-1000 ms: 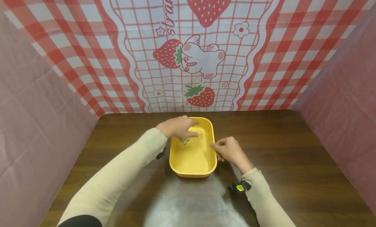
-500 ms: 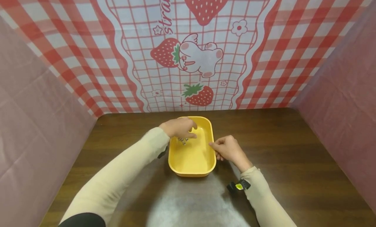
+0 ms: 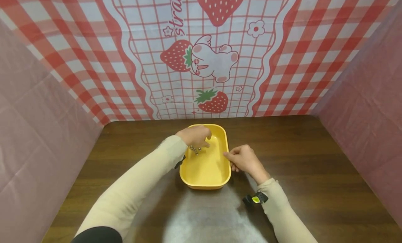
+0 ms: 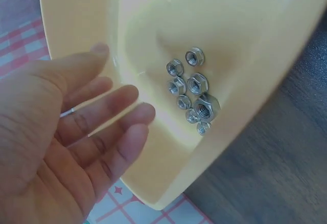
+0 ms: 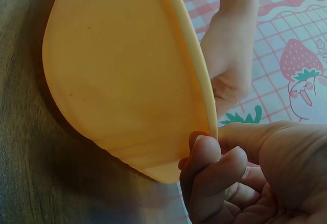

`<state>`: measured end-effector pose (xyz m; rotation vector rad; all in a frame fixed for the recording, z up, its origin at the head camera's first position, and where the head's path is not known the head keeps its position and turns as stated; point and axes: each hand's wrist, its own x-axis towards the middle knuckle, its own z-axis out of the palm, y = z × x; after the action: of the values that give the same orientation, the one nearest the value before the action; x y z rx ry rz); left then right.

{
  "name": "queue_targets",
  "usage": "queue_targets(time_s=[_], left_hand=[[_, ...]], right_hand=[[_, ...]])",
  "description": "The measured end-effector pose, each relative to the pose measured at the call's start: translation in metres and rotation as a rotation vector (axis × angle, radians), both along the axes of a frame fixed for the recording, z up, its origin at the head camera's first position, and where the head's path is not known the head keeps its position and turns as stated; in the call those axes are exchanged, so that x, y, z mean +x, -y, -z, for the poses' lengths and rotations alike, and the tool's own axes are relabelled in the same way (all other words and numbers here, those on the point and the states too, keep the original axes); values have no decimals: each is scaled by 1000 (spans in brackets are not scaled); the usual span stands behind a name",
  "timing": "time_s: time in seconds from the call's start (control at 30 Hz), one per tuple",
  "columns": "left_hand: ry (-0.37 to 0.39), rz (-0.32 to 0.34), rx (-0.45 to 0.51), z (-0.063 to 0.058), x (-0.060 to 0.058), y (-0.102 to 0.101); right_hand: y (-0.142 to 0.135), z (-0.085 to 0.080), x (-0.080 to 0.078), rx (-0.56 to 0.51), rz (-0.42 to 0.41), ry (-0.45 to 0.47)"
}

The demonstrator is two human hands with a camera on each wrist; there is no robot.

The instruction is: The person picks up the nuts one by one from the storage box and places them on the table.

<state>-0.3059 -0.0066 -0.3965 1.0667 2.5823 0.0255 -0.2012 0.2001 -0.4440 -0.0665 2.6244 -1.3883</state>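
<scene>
A yellow rectangular bin point(image 3: 205, 171) sits on the table in the head view. Several metal flange nuts point(image 4: 197, 83) of different sizes lie grouped on its floor by the left wall. Over the bin's far left part is my left hand point(image 3: 197, 136), its fingers loosely bent and holding nothing; the left wrist view shows the fingertips point(image 4: 145, 112) apart from the nuts. My right hand point(image 3: 245, 161) pinches the bin's right rim between thumb and fingers. From the right wrist view, the bin's outer wall point(image 5: 122, 70) fills the left side, with the curled fingers point(image 5: 204, 155) at the rim.
The dark wooden table point(image 3: 282, 141) extends on all sides of the bin. Behind it hangs a red-and-white checked cloth point(image 3: 301, 54) with strawberry prints. Pink cloth walls point(image 3: 361, 96) stand at left and right. A black wrist strap point(image 3: 262, 197) is on the right forearm.
My left hand has shifted slightly to the right over the bin, and its fingers have bent a little more. The right hand keeps its hold on the rim. The nuts look unmoved.
</scene>
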Motion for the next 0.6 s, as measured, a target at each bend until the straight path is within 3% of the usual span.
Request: queue_targets(time_s=[0.2, 0.6], left_hand=[[-16, -53, -21, 1, -1, 1], [-8, -85, -53, 10, -8, 5]], right_hand=[[0, 0, -1, -10, 2, 0], [0, 0, -1, -2, 16, 11]])
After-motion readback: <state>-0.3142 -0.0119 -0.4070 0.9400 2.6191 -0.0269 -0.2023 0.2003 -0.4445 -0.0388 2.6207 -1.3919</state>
